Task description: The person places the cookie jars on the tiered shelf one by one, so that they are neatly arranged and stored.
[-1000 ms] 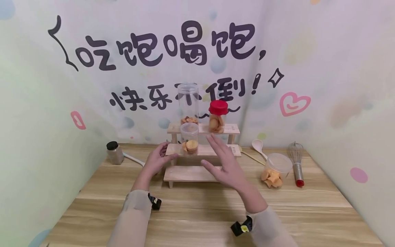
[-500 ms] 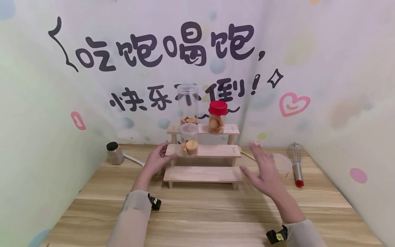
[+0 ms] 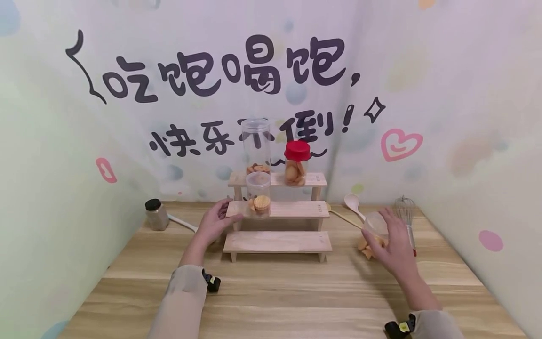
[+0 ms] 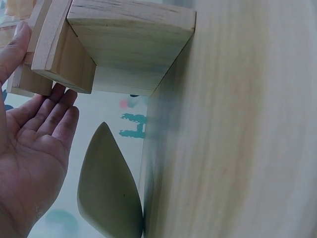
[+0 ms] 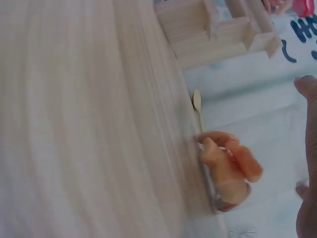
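Observation:
At the left end of a three-step wooden stand [image 3: 277,241], my left hand [image 3: 213,222] holds the middle step, thumb at the front and fingers around the end. The left wrist view shows its fingertips [image 4: 62,94] against the wood. My right hand [image 3: 394,247] hovers with spread fingers at a clear plastic jar [image 3: 373,225] of orange crackers, partly hiding it; contact is not visible. In the right wrist view the crackers [image 5: 228,171] sit apart from the thumb. A short clear jar [image 3: 258,194] of biscuits stands on the middle step.
A tall clear jar [image 3: 256,146] and a red-lidded jar [image 3: 296,165] stand on the top step. A black-capped jar [image 3: 156,215] and a white-handled utensil [image 3: 182,222] lie to the left. A white spoon [image 3: 352,202], a yellowish handle [image 3: 345,216] and a whisk [image 3: 405,209] are at right.
My right hand has moved right, from in front of the stand to the jar of orange crackers. The left hand has stayed at the stand's end.

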`<move>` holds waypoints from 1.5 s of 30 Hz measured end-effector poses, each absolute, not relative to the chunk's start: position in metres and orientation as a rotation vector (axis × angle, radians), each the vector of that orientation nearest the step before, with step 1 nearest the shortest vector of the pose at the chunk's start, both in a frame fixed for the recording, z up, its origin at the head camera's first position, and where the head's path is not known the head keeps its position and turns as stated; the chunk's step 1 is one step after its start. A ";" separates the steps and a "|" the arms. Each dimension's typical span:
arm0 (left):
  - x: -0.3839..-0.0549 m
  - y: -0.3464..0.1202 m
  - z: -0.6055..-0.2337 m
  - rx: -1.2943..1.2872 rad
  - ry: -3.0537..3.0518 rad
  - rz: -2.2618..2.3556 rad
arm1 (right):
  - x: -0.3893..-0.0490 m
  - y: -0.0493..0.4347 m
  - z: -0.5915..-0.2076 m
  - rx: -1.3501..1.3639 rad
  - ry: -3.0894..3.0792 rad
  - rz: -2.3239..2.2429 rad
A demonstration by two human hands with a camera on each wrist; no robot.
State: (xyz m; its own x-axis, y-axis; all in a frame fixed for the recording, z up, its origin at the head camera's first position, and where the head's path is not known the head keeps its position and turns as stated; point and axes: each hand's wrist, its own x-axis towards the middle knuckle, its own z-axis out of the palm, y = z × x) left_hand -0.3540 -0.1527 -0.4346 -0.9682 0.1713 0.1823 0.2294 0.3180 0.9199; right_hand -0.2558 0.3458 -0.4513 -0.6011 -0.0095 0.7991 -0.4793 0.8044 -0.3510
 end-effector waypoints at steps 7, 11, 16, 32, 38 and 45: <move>-0.353 -0.153 -0.437 -0.394 -2.513 -1.762 | -0.255 0.353 -0.473 0.175 -2.131 0.989; -0.354 -0.155 -0.436 -0.391 -2.512 -1.748 | -0.254 0.353 -0.480 0.044 -2.169 1.210; -0.352 -0.157 -0.437 -0.386 -2.527 -1.720 | -0.254 0.351 -0.485 0.037 -2.165 1.302; -0.351 -0.154 -0.436 -0.387 -2.526 -1.721 | -0.252 0.351 -0.484 -0.025 -2.205 1.319; -0.353 -0.153 -0.436 -0.381 -2.534 -1.739 | -0.252 0.351 -0.483 -0.021 -2.201 1.339; -0.352 -0.153 -0.436 -0.398 -2.508 -1.757 | -0.251 0.351 -0.483 -0.012 -2.192 1.347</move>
State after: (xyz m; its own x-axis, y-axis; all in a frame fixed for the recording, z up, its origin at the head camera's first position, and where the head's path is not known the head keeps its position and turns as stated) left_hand -0.3523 -0.1528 -0.4360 -0.9653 0.1786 0.1905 0.2401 0.3199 0.9165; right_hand -0.2510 0.3515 -0.4832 -0.8422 0.2898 0.4546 -0.2747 0.4950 -0.8243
